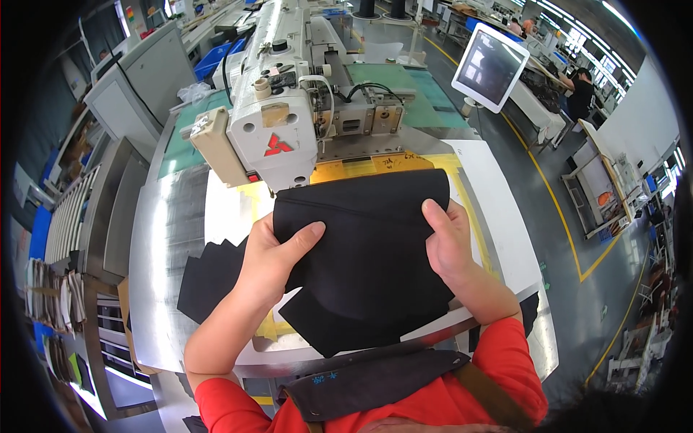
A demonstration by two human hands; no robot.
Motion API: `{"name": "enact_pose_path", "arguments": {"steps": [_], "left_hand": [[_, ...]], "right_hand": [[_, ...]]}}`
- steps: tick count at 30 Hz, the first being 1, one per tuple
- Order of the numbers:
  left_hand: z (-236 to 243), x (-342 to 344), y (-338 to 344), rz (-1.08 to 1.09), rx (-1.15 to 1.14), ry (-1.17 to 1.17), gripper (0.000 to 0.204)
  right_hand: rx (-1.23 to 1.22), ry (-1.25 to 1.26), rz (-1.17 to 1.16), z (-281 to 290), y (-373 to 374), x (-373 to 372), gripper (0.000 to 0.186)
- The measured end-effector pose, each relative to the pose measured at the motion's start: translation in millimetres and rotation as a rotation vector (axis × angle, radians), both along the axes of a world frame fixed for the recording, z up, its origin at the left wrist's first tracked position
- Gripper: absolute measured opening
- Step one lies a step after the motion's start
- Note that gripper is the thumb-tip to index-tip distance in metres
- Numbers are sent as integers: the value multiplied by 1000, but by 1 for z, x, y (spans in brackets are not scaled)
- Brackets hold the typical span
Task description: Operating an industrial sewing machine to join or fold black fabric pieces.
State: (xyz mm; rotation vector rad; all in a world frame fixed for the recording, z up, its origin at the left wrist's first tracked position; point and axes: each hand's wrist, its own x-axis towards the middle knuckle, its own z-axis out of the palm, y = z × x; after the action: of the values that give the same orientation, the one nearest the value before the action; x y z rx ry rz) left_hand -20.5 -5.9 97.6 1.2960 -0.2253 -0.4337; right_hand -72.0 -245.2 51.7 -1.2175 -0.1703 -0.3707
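A black fabric panel is held up over the near part of the sewing table, just in front of the machine, its far edge raised and a crease crossing its upper part. The left hand comes in from the near left with the forearm angled inward; its thumb lies flat on the panel's face, pointing to the right, and the fingers go behind the left edge. The right hand grips the right edge, thumb upright against the face near the far corner, fingers largely hidden behind. Both grips are closed on the cloth, so most of the panel spans between the hands and hangs from them toward the near side.

Beyond the panel, to the left, stands the white head of an industrial sewing machine, with a yellow plate to its right. More black fabric pieces lie left of the left forearm on the metal tabletop. A white-framed monitor stands at the far right.
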Motion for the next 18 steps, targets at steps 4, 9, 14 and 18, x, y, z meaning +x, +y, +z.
{"name": "enact_pose_path", "arguments": {"steps": [4,9,14,18], "left_hand": [[-4,0,-4,23,-32,36,28],[-24,7,-40,-85,0,35,26],[-63,13,-52,-475,829,-978,61],[-106,15,-66,-430,1065,-1206,79]], "right_hand": [[321,71,274,-3,-10,-16,38],[206,435,222,-21,-20,-61,49],[430,267,-338,27,-104,-133,28],[294,281,-1011,3,-205,-182,30]]}}
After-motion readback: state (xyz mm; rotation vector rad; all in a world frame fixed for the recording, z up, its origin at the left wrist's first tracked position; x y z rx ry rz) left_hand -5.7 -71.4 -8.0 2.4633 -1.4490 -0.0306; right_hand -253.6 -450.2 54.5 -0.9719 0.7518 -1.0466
